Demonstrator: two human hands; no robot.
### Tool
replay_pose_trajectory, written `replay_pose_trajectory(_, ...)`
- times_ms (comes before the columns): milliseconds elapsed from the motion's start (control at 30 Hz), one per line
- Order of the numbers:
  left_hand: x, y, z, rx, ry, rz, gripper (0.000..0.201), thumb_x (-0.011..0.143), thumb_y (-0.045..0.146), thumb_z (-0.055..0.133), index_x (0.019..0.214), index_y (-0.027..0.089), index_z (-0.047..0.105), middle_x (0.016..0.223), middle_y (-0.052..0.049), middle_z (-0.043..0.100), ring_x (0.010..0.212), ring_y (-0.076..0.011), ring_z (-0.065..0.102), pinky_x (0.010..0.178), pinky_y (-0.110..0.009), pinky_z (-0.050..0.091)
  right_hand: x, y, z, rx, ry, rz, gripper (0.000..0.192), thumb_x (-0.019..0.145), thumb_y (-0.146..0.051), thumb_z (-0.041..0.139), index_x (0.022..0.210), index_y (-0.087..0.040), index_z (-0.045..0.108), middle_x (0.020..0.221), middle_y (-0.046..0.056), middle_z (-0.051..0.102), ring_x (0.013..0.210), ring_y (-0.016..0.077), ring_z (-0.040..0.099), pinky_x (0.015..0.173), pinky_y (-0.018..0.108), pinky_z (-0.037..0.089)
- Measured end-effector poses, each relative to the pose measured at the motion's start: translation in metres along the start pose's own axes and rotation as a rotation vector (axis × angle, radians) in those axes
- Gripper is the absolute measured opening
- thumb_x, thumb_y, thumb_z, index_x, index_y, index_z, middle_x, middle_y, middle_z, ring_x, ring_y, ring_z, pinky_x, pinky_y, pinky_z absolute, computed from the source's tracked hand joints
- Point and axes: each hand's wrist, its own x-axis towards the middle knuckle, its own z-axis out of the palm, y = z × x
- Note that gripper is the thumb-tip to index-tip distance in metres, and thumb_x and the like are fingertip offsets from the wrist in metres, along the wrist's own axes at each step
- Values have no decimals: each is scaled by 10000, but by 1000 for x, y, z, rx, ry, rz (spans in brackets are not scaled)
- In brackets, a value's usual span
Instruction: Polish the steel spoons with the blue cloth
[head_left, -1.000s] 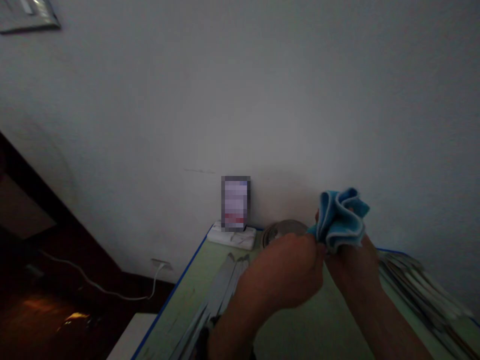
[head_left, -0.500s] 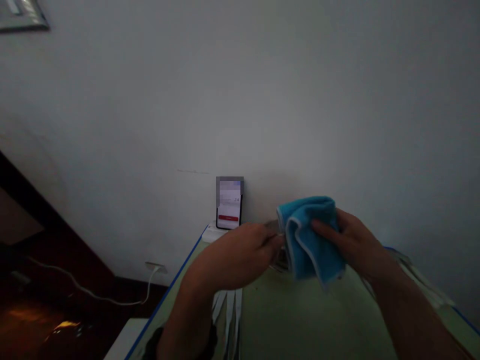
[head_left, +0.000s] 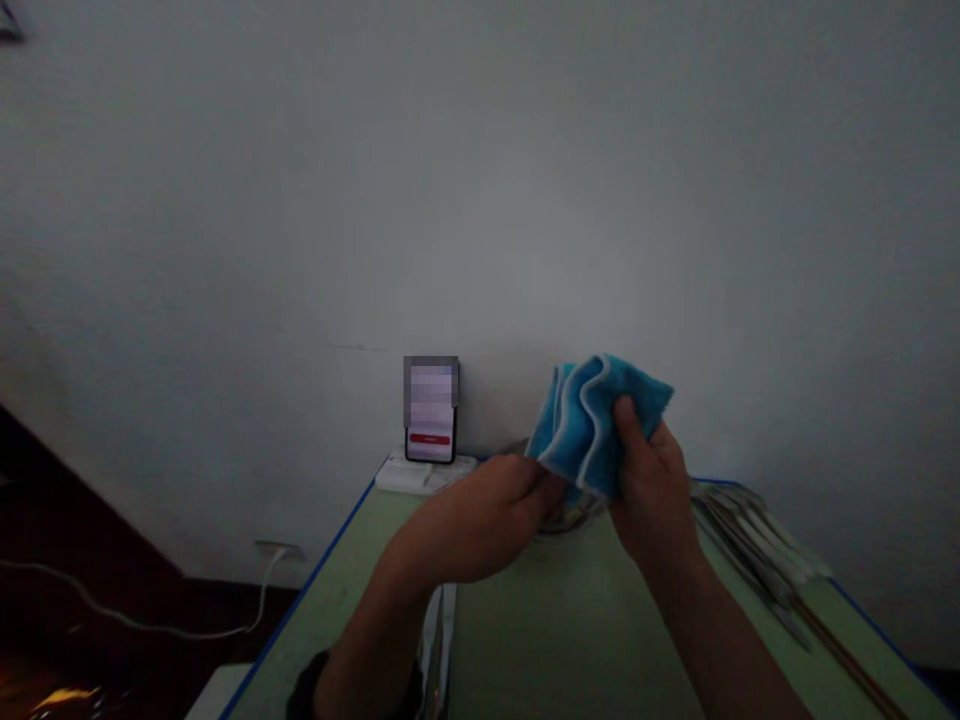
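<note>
Above the green worktop (head_left: 570,620), the right hand (head_left: 651,478) grips the bunched blue microfibre cloth (head_left: 592,418) while the left hand (head_left: 487,515) pinches something hidden inside it; best keep the folds snug around it.

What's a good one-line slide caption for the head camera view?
Right hand grips a bunched blue cloth beside the left hand over a green table.
</note>
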Motion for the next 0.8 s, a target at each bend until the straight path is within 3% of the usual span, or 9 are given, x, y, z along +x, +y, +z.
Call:
replay_pose_trajectory(167,10,1,30,119,108,6,326,893,305,243,861,174,540,822,-46,601,728,-173,556,672,-304,398,-3,10,11,325,167,136,321,735,-365,577,1029,-235,570,928,-11,668,782,124,622,731,265,488)
replay_pose_trajectory(267,10,0,36,175,92,-13,348,894,309,227,876,173,547,861,-71,617,752,-199,570,684,-334,402,0,9,8,375,188,217,347,733,-338,583,1060,-225,563,960,8,669,808,144,632,740,296,502)
replay_pose_trajectory(367,7,2,34,194,61,-33,374,895,321,220,841,169,558,807,-70,617,709,-198,566,655,-336,398,5,6,5,431,124,295,341,746,-424,545,1013,-218,597,981,22,668,823,165,633,704,301,517)
replay_pose_trajectory(500,1,7,21,33,56,9,316,884,352,280,824,183,540,748,-19,574,667,-150,526,631,-280,387,5,0,3,478,-89,254,368,755,-530,476,902,-239,645,913,4,685,857,162,624,738,284,504)
replay_pose_trajectory(667,-8,-5,-3,-298,-142,-66,324,867,414,307,738,176,485,576,46,435,495,-81,408,471,-190,345,-2,-4,0,292,-191,233,289,700,-392,621,927,-213,629,833,4,688,766,169,628,733,312,487)
replay_pose_trajectory(800,-12,-12,-11,-257,-157,-114,418,861,467,292,676,164,513,554,37,420,507,-86,405,469,-183,334,-1,-7,-11,-91,-129,24,274,700,-409,616,835,-174,655,731,-4,669,704,149,601,677,267,468)
